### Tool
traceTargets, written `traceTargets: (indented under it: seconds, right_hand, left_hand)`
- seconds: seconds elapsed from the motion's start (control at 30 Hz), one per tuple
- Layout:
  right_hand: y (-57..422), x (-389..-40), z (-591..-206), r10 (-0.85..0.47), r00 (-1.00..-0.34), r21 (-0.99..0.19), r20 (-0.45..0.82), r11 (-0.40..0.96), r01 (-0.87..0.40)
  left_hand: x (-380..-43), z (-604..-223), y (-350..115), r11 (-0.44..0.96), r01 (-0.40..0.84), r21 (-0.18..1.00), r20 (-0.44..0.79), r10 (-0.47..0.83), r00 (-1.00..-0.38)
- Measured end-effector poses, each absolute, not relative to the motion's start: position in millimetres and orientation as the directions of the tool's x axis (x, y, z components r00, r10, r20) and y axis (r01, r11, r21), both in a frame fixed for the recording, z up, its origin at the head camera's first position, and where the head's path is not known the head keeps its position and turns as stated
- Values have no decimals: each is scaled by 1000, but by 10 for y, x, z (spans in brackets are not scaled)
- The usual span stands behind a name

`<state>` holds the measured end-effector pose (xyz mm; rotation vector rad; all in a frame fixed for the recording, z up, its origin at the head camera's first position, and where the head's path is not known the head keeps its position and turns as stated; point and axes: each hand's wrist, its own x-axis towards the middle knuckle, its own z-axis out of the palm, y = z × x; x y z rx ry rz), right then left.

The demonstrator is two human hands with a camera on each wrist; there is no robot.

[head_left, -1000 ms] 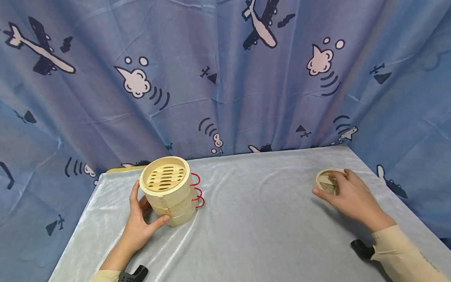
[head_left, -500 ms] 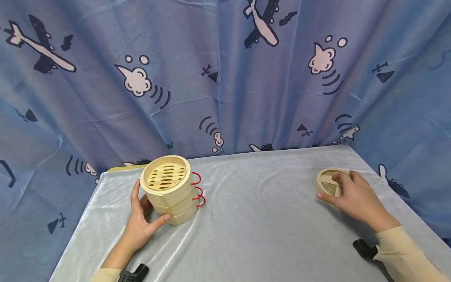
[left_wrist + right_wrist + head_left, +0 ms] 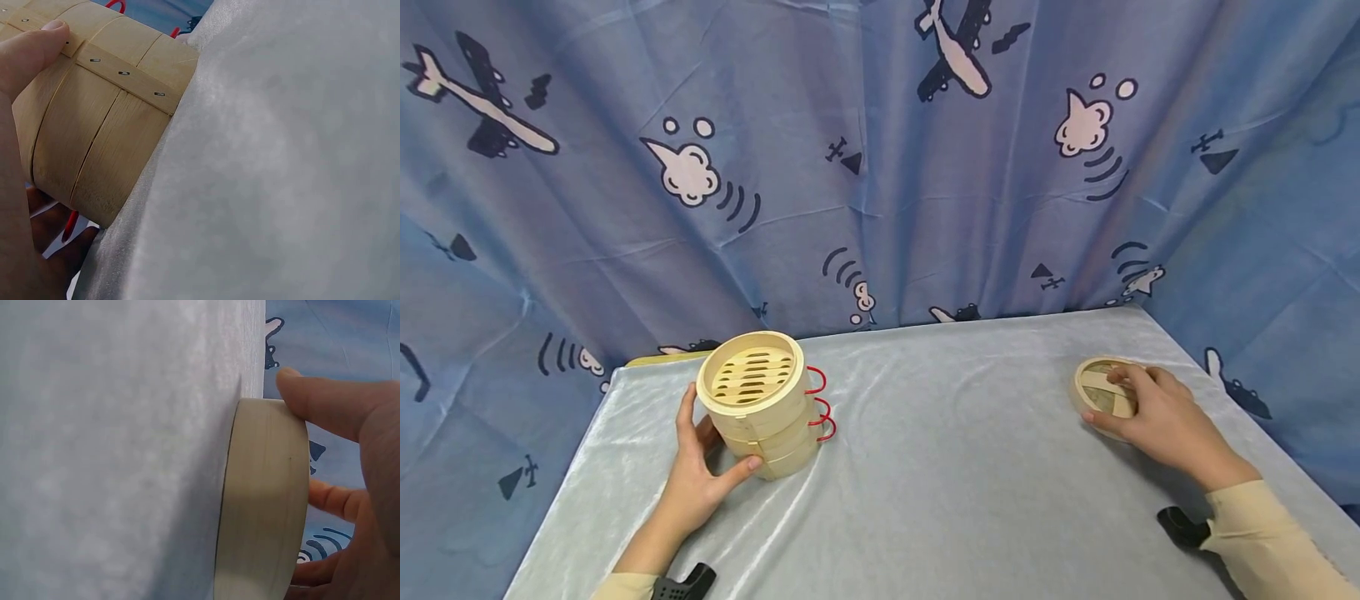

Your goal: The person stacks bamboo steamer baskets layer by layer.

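A stack of bamboo steamer baskets (image 3: 775,433), with a slatted tier (image 3: 754,377) on top and red loops (image 3: 823,408) along its right side, stands at the table's left. My left hand (image 3: 696,479) grips its lower part, thumb in front and fingers round the far side. In the left wrist view the thumb presses on the stapled seam of the bamboo wall (image 3: 112,131). Farther right, a round bamboo steamer lid (image 3: 1078,392) with a crossing strap lies on the cloth. My right hand (image 3: 1172,425) holds it, thumb at the rim and curled fingers over the strap.
A pale grey velvety cloth (image 3: 940,467) covers the table. Behind and at both sides hangs a blue curtain (image 3: 895,167) printed with planes and clouds. A yellow edge (image 3: 662,359) shows at the back left corner. Black devices (image 3: 1183,527) sit at both wrists.
My right hand has shifted slightly right and down across the lid, its fingers moving onto the strap; the lid now lies flatter. The left hand and the stack stay in place.
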<state>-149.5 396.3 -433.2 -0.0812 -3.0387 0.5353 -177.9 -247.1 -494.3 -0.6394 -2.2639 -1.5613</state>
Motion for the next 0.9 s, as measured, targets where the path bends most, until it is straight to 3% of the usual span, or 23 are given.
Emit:
traceTargets:
  seconds: [0.9]
  right_hand:
    - [3962,-1527,-4300,82,-995,-348,62,936,55]
  left_hand:
    - [-1779,-4949,-2470,295,542,787,511,181,-840]
